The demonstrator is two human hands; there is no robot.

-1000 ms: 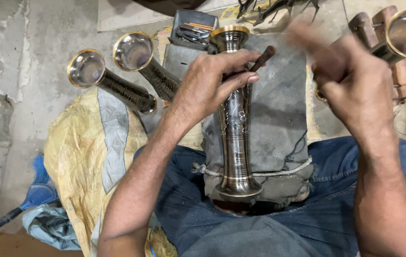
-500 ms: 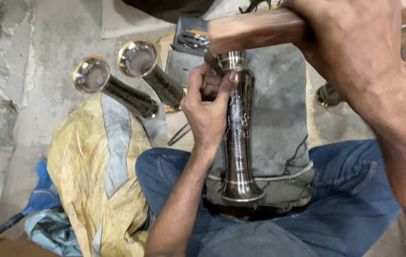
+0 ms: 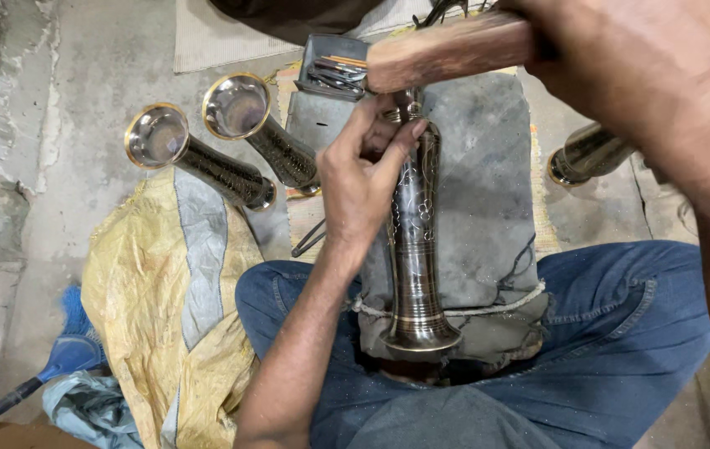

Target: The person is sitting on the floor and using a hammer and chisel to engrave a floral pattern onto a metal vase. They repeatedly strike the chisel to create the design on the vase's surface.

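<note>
- Seated on a concrete floor (image 3: 55,100), legs in blue jeans (image 3: 621,333) spread to either side of a grey padded block (image 3: 479,191).
- Propped along that block: a tall engraved metal vase (image 3: 415,249), long axis running from the lap toward the block's far edge, flared foot nearest the body, neck at the far end.
- Left hand (image 3: 363,179) clamped on the vase's upper part just below the neck, fingers (image 3: 405,137) curled shut round what looks like a thin tool pressed to the metal; tool itself mostly hidden, so hard to tell.
- Right hand (image 3: 646,75) raised close to the camera at the upper right, its grip closed tight on a wooden mallet (image 3: 446,50); mallet's blunt end poised right over the vase's neck, just above the left fingers.
- Key relation: mallet lying crosswise to the vase's long axis, striking end directly above the spot pinned by the left grip; the right hand stands off to the right, the left hand sits on the vase.
- Beyond the block's far edge, a small grey box (image 3: 334,66) of thin tools.
- Left of the block on the floor: two more vases (image 3: 238,150) lying tilted, open mouths toward the camera; another vase (image 3: 588,154) off the block's right edge.
- Yellow sack (image 3: 163,291) spread by the left knee, blue brush (image 3: 68,349) at the lower left corner.
</note>
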